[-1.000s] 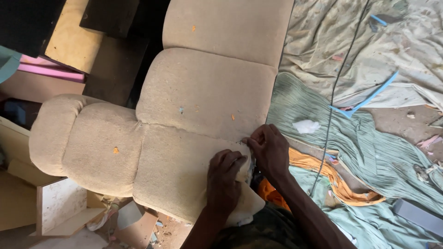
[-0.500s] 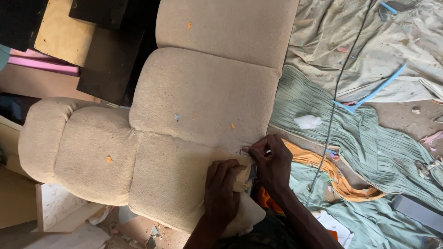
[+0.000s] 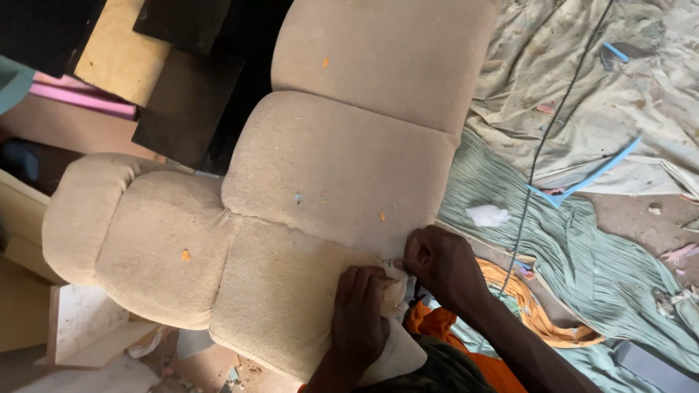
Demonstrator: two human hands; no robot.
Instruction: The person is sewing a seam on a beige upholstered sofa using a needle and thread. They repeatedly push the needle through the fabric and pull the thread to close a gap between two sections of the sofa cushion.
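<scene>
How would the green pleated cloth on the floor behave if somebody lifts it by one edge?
The green pleated cloth would probably hang floppy, since it lies in soft folds. It looks thin, so likely light. The dark cable lying across it might slide off.

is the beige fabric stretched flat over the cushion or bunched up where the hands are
Bunched there. Both the left hand and right hand pinch the beige fabric at the cushion's edge; elsewhere it lies smooth.
</scene>
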